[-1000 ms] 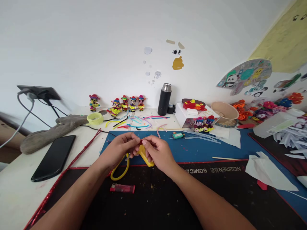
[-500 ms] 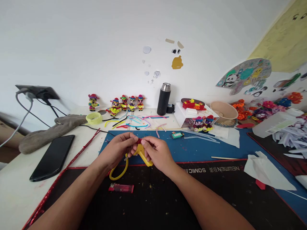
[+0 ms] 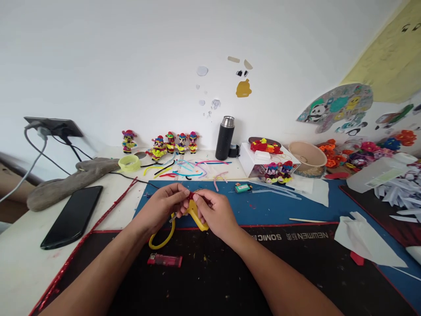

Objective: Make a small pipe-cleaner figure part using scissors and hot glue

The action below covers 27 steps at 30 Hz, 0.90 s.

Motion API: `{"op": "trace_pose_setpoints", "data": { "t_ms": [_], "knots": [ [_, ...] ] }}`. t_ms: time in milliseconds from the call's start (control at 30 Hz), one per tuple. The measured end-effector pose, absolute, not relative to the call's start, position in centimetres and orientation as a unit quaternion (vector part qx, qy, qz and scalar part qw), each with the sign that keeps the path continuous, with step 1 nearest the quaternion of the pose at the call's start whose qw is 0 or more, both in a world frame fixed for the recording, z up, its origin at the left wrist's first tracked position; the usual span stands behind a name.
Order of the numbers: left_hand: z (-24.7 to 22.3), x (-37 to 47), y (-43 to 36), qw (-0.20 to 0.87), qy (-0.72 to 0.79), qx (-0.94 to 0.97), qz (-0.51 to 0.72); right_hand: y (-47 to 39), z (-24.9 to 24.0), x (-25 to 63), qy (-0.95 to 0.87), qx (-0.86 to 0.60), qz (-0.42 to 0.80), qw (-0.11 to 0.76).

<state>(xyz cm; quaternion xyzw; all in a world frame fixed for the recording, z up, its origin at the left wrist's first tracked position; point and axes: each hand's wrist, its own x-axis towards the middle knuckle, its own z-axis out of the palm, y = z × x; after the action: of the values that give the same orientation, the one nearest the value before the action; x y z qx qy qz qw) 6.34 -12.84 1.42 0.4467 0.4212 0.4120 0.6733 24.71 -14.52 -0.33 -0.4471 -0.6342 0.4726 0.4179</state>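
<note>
Over the mat, my left hand [image 3: 167, 204] and my right hand [image 3: 215, 210] meet, fingertips pinched on a small piece of sparkly red pipe cleaner [image 3: 191, 196]. Most of that piece is covered by fingers. Beneath them lies a yellow-handled tool [image 3: 198, 218], largely hidden, so its kind is unclear. A yellow loop [image 3: 161, 242] curves out below my left hand, with a bit of metal beside it. Nearer to me rests a red lighter [image 3: 165, 260].
Long red tinsel strands [image 3: 108, 210] and a black phone [image 3: 72, 215] lie at left. Behind stand several small figures [image 3: 158, 148], loose coloured pipe cleaners [image 3: 189, 168], a black flask [image 3: 225, 138] and a white box [image 3: 245, 160]. A white tissue [image 3: 365, 237] lies right.
Both hands keep their pinch on the red piece, with only slight finger shifts. The whole view has moved a little.
</note>
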Motion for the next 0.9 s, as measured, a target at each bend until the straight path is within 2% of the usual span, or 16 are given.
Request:
{"op": "trace_pose_setpoints", "data": {
  "t_ms": [900],
  "knots": [
    [1.72,6.68,-12.98,0.69,0.399,0.44,0.413,-14.47,-0.7,24.76,-0.634,-0.45,0.461,0.428]
  ]
}}
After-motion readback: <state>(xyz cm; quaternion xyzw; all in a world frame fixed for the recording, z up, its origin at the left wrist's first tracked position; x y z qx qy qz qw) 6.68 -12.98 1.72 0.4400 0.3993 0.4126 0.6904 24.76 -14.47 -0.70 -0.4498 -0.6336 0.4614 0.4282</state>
